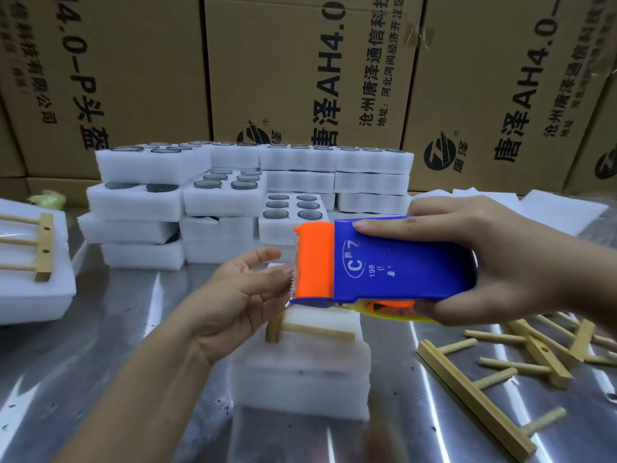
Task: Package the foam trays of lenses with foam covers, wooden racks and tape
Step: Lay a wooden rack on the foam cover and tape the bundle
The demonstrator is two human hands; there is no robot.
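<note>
The step appeared to be drawing out the tape end. It would go best pulled straight, then laid over the wooden rack [317, 329] and down the sides of the foam bundle [300, 372], kept taut so the layers could not slide. The right hand [494, 259] gripped the tape dispenser [384, 262], fingers curled round its blue body, just above the bundle on the desk [117, 329]. The left hand [240, 295], palm up and fingers loosely spread, touched the toothed orange edge; whether it pinched tape could not be told
</note>
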